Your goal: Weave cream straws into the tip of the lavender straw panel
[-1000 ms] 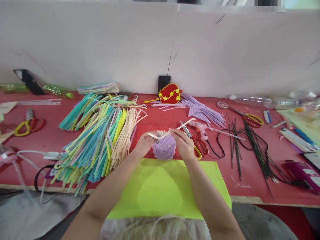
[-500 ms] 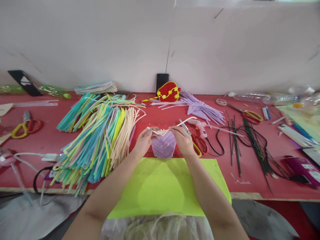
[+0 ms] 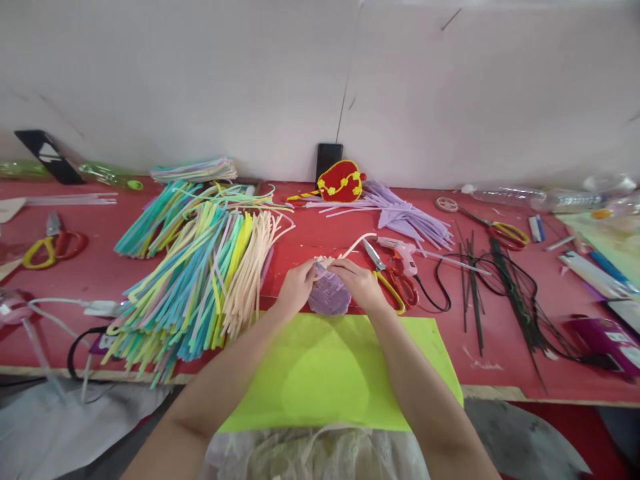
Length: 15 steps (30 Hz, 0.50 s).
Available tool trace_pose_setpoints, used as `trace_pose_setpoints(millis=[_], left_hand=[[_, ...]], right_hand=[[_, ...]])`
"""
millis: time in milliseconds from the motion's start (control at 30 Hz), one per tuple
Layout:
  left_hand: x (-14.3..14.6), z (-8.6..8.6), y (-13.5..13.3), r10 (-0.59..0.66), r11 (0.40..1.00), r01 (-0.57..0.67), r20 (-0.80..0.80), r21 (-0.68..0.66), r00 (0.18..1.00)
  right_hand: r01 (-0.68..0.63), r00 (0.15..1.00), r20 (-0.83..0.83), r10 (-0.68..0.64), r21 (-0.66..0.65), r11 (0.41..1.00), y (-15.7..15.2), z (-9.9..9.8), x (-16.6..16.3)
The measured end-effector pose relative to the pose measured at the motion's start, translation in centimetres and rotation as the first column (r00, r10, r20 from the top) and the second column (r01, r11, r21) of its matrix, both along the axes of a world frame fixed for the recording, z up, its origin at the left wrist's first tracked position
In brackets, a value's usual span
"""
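Note:
A lilac woven piece (image 3: 330,293) made of pipe cleaners hangs between my hands, with cream pipe cleaner along its upper edge. My left hand (image 3: 299,285) is closed on the left side of that edge, fingers pinched. My right hand (image 3: 359,280) pinches at the cream pipe cleaner (image 3: 356,244), whose loose end curves up and to the right. The fingertips of both hands are close together and hide part of the cream strands. Just right of my right hand lie red-and-yellow-handled scissors (image 3: 393,283) and a pink glue gun (image 3: 400,250).
Bundles of coloured pipe cleaners (image 3: 185,287) lie to the left. A red fan-shaped piece with yellow flowers (image 3: 341,181) rests before a black phone (image 3: 329,157), near lilac pipe cleaners (image 3: 410,217). Dark stems (image 3: 515,293) and a cable lie right. A lime-green sheet (image 3: 320,373) covers the front edge.
My hands have drawn closer together over the woven piece's upper edge. The cream pipe cleaner's free end has shifted left and now stands more steeply.

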<state>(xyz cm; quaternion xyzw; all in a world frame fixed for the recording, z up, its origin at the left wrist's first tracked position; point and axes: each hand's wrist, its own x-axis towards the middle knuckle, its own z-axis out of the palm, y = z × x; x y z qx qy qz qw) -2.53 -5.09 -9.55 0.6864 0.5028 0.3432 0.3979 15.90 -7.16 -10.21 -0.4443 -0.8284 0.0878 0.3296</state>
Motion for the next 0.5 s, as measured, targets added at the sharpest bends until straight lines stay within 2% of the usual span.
trace_pose_setpoints(millis=[233,500], left_hand=[[0.4,1.4,-0.9,-0.069,0.989,0.113,-0.388,0.091,0.919],[0.4,1.6,-0.8,-0.131,0.970,0.221,-0.552,0.099,0.824]], right_hand=[[0.008,1.000,0.004,-0.008,-0.030,1.000,0.2,-0.4,0.0],[-0.002,1.000,-0.023,0.001,-0.058,0.998,0.2,-0.6,0.0]])
